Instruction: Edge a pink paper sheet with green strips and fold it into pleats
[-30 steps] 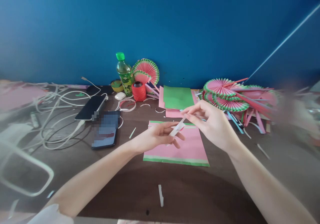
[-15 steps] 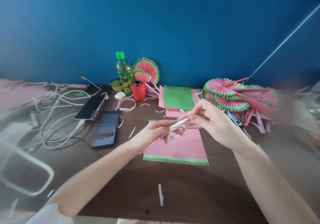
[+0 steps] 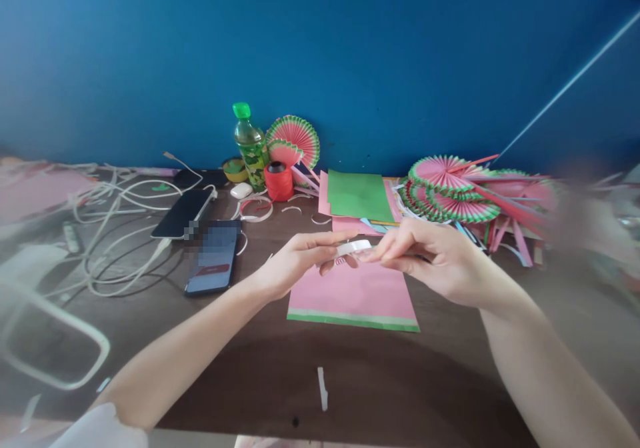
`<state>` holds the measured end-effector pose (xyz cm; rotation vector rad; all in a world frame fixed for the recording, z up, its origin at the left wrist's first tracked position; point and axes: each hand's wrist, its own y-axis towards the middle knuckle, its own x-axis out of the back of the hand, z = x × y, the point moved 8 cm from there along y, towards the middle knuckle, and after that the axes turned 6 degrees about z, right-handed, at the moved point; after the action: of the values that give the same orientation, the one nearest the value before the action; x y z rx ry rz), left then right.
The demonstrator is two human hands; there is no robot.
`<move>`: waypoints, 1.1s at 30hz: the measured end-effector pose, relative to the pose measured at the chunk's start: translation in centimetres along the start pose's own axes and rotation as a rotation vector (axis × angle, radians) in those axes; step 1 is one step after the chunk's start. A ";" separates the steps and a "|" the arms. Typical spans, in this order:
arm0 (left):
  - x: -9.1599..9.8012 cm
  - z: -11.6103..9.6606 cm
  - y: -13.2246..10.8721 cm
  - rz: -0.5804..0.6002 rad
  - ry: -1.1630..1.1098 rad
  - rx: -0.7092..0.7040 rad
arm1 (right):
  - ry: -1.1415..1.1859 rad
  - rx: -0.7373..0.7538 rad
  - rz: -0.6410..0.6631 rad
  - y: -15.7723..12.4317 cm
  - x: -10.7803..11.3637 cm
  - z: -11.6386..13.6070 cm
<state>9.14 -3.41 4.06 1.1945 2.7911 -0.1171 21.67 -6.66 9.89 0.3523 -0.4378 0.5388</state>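
Note:
My left hand [image 3: 295, 265] and my right hand [image 3: 433, 255] meet above a pink paper sheet with green edges [image 3: 357, 298] lying on the dark table [image 3: 380, 381]. Both pinch a small white roll of tape [image 3: 353, 248] between thumb and fingers, the left from the left side, the right from the right. The tape hangs a little above the sheet. Part of the sheet's far edge is hidden behind my hands.
Green and pink sheets [image 3: 357, 195] lie behind the hands. Finished pink-and-green paper fans [image 3: 450, 191] pile up at the right; another fan [image 3: 295, 138], a green bottle [image 3: 250, 145] and a red spool [image 3: 278, 181] stand at the back. Two phones [image 3: 213, 255] and white cables [image 3: 115, 235] lie left. A white strip [image 3: 323, 388] lies near the front edge.
The white piece between my hands has tipped from slanted to nearly level. My right hand dropped lower and my left hand rose slightly, the two closing together.

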 end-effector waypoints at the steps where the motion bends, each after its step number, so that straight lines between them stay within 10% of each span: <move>1: 0.0 -0.3 0.0 0.000 0.025 -0.019 | -0.012 0.006 0.002 0.0 0.1 0.0; 10: 1.3 -1.1 -0.1 -0.171 0.150 -0.072 | -0.026 0.058 -0.119 0.4 0.2 0.2; 17: 9.3 -3.3 -1.9 -0.667 0.667 -0.130 | 0.066 0.105 -0.468 -1.3 4.8 1.3; 23: 10.7 -0.6 0.4 -0.517 1.227 -0.047 | 0.377 -0.168 -0.261 1.1 3.3 -4.4; 26: 10.7 1.6 1.3 -0.373 1.251 -0.003 | 0.486 -0.226 -0.192 1.6 2.1 -6.2; 30: 9.9 -0.2 0.8 -0.495 1.224 -0.070 | 0.592 -0.241 -0.138 2.0 1.0 -6.8; 33: 7.4 -0.6 1.5 -0.347 0.906 -0.032 | 0.677 -0.215 -0.148 2.2 0.6 -6.6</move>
<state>5.11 3.02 3.68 0.8690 3.7207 0.5894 22.91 -1.81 5.04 -0.0168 0.1854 0.4305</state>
